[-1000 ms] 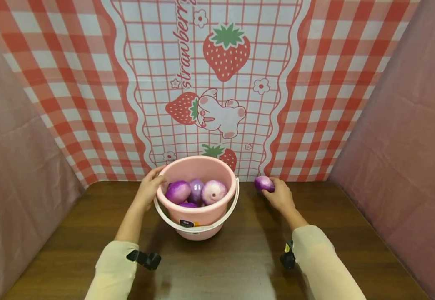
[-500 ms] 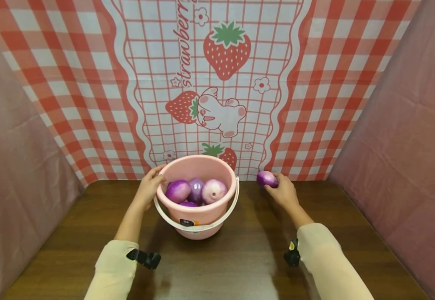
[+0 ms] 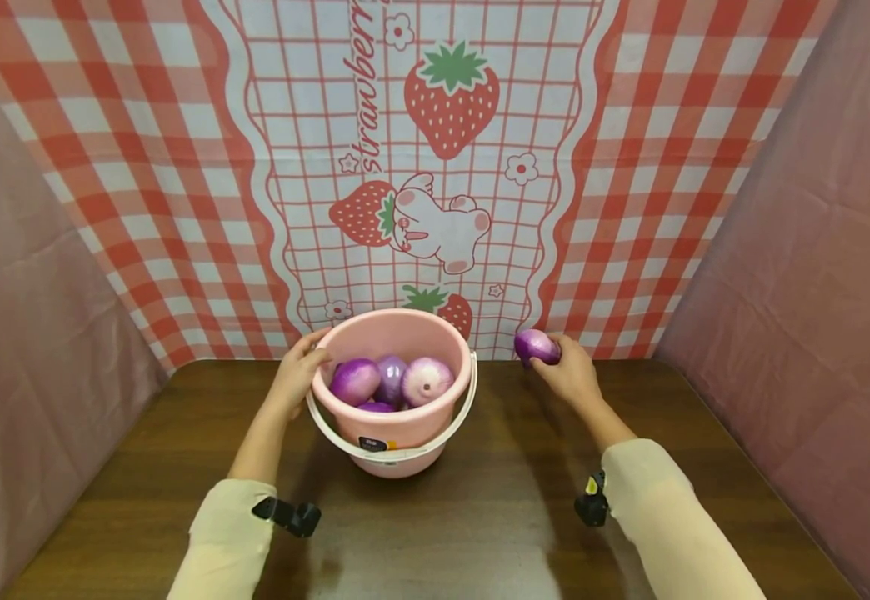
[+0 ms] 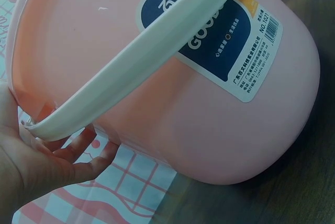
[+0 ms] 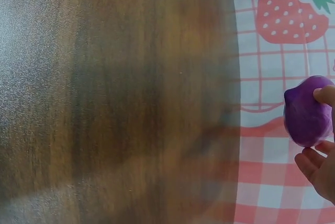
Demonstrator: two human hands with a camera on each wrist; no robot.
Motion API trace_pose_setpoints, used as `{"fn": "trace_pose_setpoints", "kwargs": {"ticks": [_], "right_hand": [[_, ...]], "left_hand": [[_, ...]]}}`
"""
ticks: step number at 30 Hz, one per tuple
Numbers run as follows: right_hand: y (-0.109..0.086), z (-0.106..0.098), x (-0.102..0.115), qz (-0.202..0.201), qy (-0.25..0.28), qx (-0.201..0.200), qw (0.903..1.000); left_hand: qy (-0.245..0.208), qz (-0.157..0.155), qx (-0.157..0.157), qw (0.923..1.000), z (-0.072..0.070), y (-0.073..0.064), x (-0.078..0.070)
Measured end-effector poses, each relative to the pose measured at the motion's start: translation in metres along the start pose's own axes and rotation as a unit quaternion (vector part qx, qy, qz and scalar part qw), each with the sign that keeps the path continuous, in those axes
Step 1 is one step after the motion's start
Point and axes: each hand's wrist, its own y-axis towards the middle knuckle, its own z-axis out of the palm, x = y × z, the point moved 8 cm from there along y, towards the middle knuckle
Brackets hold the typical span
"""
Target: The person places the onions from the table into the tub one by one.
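Observation:
A pink bucket with a white handle stands upright on the table. Inside it lie several purple onions, one of them paler with its root end showing. My left hand grips the bucket's left rim; in the left wrist view its fingers reach round the outside, below the handle. To the right of the bucket, my right hand holds a purple onion above the back of the table. The right wrist view shows that onion pinched between the thumb and fingers.
Brown wood table lies under everything. Behind it hangs a red-and-white strawberry cloth, close to the bucket and the held onion. Pink cloth closes in both sides.
My right hand has lifted the onion from near the table's back edge, up and slightly to the right. The left hand and the bucket have stayed in place.

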Motion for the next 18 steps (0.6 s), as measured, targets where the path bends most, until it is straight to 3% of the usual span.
{"fn": "trace_pose_setpoints", "kwargs": {"ticks": [18], "right_hand": [[0.005,-0.018,0.017,-0.008,0.039,-0.014,0.9991]], "left_hand": [[0.000,-0.002,-0.002,1.0000,0.001,-0.001,-0.001]]}}
